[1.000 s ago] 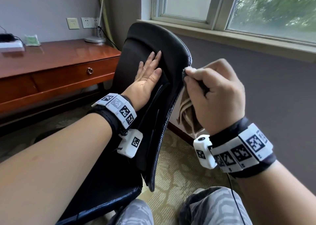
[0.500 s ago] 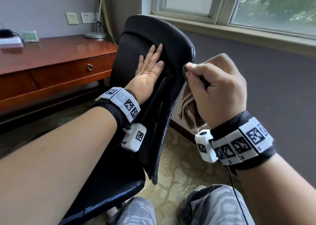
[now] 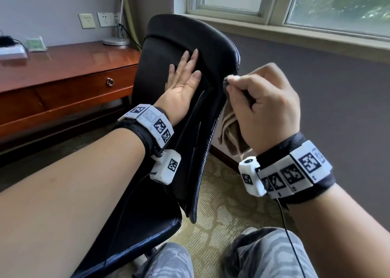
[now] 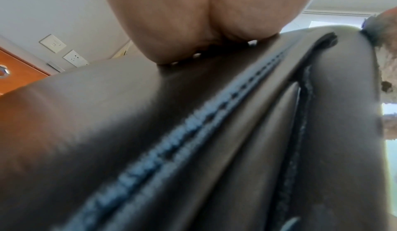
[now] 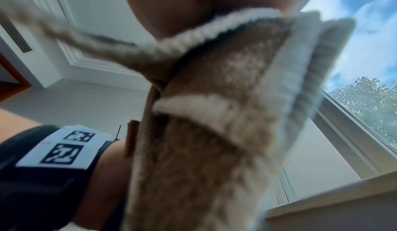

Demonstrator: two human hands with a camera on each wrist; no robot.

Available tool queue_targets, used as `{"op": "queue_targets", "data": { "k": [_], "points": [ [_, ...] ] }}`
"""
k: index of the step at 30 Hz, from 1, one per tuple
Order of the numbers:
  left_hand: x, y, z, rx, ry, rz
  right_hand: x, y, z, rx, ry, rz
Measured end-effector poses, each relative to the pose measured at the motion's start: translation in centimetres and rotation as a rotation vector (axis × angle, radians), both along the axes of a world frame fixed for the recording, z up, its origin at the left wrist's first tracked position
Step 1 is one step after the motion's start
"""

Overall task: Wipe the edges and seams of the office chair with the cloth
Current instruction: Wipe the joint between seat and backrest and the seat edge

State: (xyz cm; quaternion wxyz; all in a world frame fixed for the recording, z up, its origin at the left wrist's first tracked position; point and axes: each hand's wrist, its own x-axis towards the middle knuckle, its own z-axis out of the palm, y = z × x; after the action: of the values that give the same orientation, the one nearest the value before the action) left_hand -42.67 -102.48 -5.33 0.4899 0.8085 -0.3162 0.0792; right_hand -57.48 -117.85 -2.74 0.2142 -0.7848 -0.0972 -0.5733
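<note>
**Cloth creeps down the right edge of the chair back**

Against the picture a second ago, my right hand sits a little lower on the right edge of the chair, and the chair back fills more of the head view, so I judge the wipe is running down the stitched side seam. The right hand is clenched around the cloth, pinching a bunched tip against the edge just below the top right corner, while the rest hangs down beside the seam. My left hand lies flat, fingers straight, pressed on the front of the chair back as before, bracing it. Most of that side seam toward the bottom corner looks unwiped to me, and the seat edges remain.
</note>
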Motion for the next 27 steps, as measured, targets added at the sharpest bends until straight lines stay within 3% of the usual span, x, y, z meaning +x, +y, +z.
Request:
{"op": "queue_targets", "data": {
  "k": [9, 14, 21, 27],
  "points": [
    [0.1, -0.3, 0.1, 0.024, 0.001, 0.015, -0.1, -0.1, -2.1, -0.024, 0.098, 0.002],
    [0.3, -0.1, 0.1, 0.009, 0.006, 0.016, 1.0, -0.9, 2.2, 0.019, 0.076, 0.053],
    [0.3, -0.3, 0.0, 0.001, 0.008, 0.021, 3.3, -2.2, 8.2, 0.118, 0.353, 0.05],
    [0.7, -0.3, 0.0, 0.007, 0.001, 0.019, 4.2, -2.9, 7.8, 0.265, 0.353, 0.175]
  ]
}}
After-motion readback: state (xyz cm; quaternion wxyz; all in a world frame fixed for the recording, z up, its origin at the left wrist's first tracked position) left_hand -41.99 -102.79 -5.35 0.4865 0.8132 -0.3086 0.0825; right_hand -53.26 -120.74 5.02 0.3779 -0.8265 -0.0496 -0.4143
